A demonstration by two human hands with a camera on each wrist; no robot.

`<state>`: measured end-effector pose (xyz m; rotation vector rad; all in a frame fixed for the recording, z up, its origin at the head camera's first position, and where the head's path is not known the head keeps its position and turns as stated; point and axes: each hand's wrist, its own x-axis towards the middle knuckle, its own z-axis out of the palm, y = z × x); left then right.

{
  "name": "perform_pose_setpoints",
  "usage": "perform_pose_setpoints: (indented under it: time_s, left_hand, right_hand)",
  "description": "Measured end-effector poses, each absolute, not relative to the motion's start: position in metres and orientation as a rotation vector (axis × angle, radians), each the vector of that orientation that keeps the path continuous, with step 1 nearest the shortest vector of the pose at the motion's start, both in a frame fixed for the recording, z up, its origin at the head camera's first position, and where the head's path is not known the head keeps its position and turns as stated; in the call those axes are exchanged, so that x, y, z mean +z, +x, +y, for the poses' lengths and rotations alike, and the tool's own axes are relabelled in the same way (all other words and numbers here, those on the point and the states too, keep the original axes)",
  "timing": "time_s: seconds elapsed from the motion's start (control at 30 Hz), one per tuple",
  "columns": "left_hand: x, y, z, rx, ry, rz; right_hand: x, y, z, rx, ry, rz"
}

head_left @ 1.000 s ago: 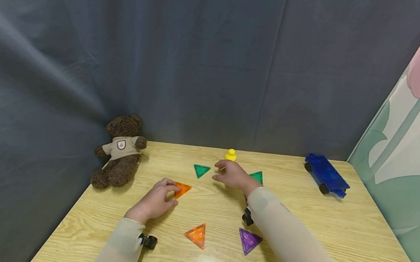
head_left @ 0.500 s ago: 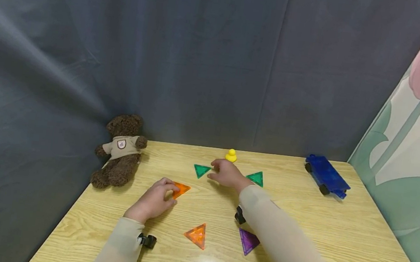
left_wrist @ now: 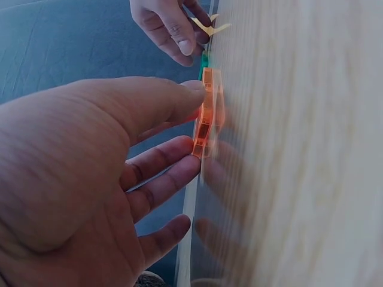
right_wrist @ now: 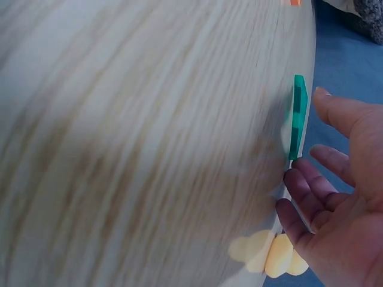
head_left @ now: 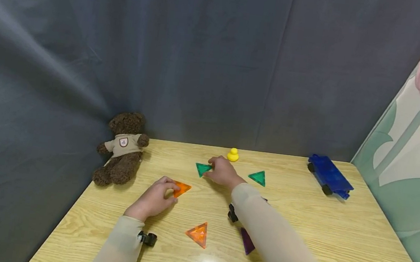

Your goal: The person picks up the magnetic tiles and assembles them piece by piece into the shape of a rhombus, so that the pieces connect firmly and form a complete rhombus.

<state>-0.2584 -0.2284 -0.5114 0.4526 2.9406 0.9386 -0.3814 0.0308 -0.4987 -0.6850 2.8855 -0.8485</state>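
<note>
My left hand [head_left: 153, 198] pinches an orange translucent triangle tile [head_left: 183, 189], which lies flat at the left of the table. In the left wrist view the thumb and fingertips touch the edge of this orange tile [left_wrist: 207, 113]. Further back, my right hand [head_left: 224, 171] reaches over a green triangle tile [head_left: 202, 169]. Its fingers are spread around one corner, and in the right wrist view the thumb stands apart from the green tile [right_wrist: 298, 116] while the other fingertips come close to its end.
A second green tile [head_left: 258, 177] lies right of the right hand. Nearer the front are another orange tile [head_left: 198, 234] and a purple tile [head_left: 246, 241], partly under the right sleeve. A yellow toy duck [head_left: 232, 155], a teddy bear [head_left: 124, 151] and a blue toy car base [head_left: 329, 176] stand farther back.
My right hand has moved left, from beside the second green tile to the corner of the left one. The right sleeve now covers more of the purple tile. The left hand stays put.
</note>
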Motion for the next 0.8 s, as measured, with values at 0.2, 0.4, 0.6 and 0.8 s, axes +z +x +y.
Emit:
perform_pose_setpoints:
  time_s: [0.2,0.4,0.6,0.8]
  left_hand:
    - [-0.512,-0.258,-0.229,0.968,0.443,2.925]
    - [-0.512,-0.257,-0.228,0.999,0.440,2.913]
    - [-0.511,-0.257,-0.228,0.999,0.441,2.911]
    - [-0.511,-0.256,-0.228,1.003,0.445,2.912]
  right_hand:
    - [-0.499,-0.383,0.025,-0.802,-0.635,2.911]
    - [-0.502,-0.385,0.021,-0.754,-0.547,2.936]
    - [-0.502,-0.383,0.018,-0.724,-0.504,2.970]
    - [-0.505,-0.386,0.017,-0.716,-0.495,2.979]
